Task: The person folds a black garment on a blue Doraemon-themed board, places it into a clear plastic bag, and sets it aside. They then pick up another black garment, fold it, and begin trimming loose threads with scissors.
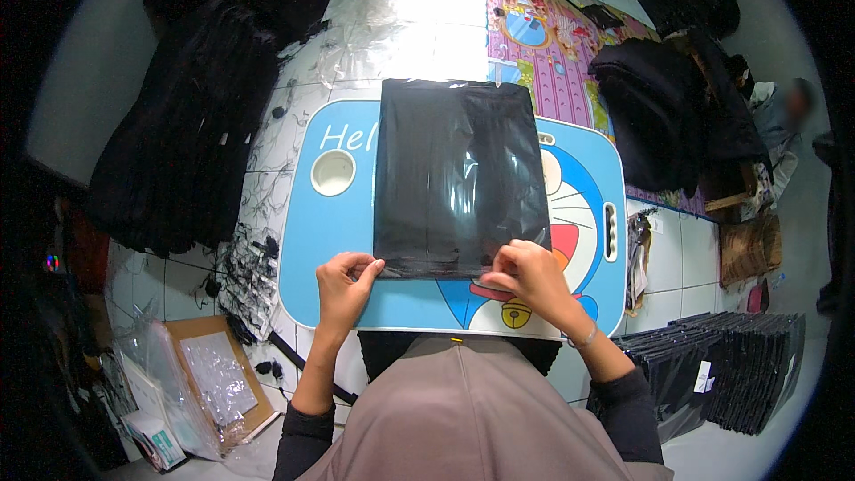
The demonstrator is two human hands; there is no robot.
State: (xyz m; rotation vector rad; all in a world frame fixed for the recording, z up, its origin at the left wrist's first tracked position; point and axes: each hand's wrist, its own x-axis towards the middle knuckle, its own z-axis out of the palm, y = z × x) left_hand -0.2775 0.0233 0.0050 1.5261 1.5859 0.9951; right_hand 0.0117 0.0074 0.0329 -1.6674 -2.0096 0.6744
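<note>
one flat black rectangular packet in glossy clear plastic point(459, 169) lies across the middle of one light-blue, round-cornered table with a cartoon print point(325, 240). my left hand point(343, 285) is nearly closed, thumb and finger pinching the packet's near left corner; my right hand point(534, 274) is half curled at the near edge, and i cannot tell whether it grips. the tabletop has one round white recess point(333, 173). around: white floor tiles point(686, 249), one pink-purple patterned mat point(565, 80), and packed black packets point(748, 365) too tight to count.

A plastic-wrapped packet point(459, 174) was laid on the tabletop point(325, 240), right of the cup holder point(333, 173); a floor mat point(570, 102) was spread behind, rightward, and stacked packets point(748, 370) were set nearer, rightward.
</note>
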